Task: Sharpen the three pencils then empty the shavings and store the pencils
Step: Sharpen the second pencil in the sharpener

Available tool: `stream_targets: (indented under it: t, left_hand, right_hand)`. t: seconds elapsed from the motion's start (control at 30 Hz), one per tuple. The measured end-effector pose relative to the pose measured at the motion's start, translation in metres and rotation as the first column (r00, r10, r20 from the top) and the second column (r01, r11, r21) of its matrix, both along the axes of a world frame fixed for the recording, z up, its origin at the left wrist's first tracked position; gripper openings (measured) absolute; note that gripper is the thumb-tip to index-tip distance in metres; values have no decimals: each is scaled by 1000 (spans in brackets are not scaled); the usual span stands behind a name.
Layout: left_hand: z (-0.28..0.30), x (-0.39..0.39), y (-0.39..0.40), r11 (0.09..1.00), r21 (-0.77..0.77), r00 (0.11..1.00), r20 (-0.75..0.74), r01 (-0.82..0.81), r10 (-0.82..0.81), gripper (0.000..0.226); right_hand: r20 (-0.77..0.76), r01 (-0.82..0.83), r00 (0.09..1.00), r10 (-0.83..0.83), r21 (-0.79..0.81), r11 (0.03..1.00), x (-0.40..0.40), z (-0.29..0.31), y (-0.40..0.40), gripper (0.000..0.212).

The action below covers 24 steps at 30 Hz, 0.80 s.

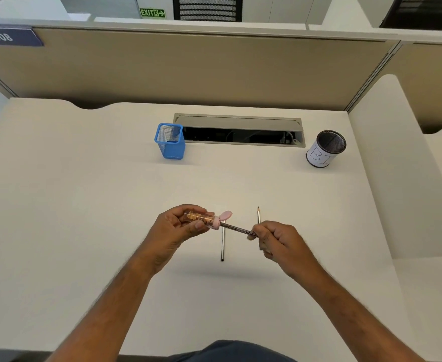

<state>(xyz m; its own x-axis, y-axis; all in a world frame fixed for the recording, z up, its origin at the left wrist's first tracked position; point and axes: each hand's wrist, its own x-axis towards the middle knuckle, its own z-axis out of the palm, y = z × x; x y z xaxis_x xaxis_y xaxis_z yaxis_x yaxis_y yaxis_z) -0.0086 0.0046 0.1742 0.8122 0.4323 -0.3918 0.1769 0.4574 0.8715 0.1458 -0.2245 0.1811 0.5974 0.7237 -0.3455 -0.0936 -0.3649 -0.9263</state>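
My left hand (180,226) grips a clear tube sharpener (201,218) with a pink cap end, its flap open; brown shavings fill the tube. My right hand (277,240) pinches a dark pencil (236,229) whose tip is inside the sharpener's pink end. Both are held above the desk. A second pencil (223,246) lies on the desk below them, partly hidden. A third pencil (258,215) lies to the right, point away from me, its lower end hidden by my right hand.
A blue mesh pen holder (171,150) stands at the back centre-left of the white desk (84,205). A black mesh cup with a white paper label (324,150) stands at the back right. An open cable tray (240,131) lies between them.
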Motion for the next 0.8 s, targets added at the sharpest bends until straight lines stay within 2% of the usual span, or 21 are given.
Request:
stream_targets:
  t: [0.1,0.2,0.4,0.5,0.63,0.7,0.8]
  left_hand:
    - [-1,1,-2,1000,-10,1000,16,-12,12,34]
    - [-2,2,-6,998,-33,998,23,-51,52,31]
    - [-1,4,-6,998,-37,999,24,-45,46,35]
    - [0,4,-5,999,-28,999,17,-28,29,36]
    - [-1,4,-7,1000,-9,1000,7,3,-3,35]
    - [-2,4,-7,1000,6,1000,-1,-1,1,36]
    - [-3,2,-4,1000,6,1000,-4,-17,17,38]
  right_hand:
    - [141,-70,988,70,-2,998,-4,8,-3,20]
    - [177,-128,976,126,-2,992,-2,10,-5,5]
    - [380,-22,925,13,20,1000,-2,3,-7,12]
    - [309,-7,951,-5,37,999,0,3,-5,12]
    - [43,35,999,-34,-29,999,8,7,5,34]
    - [6,23,1000,-23,-38,999,9,7,7,36]
    - [4,-30,1000,30,16,999,6,6,3,25]
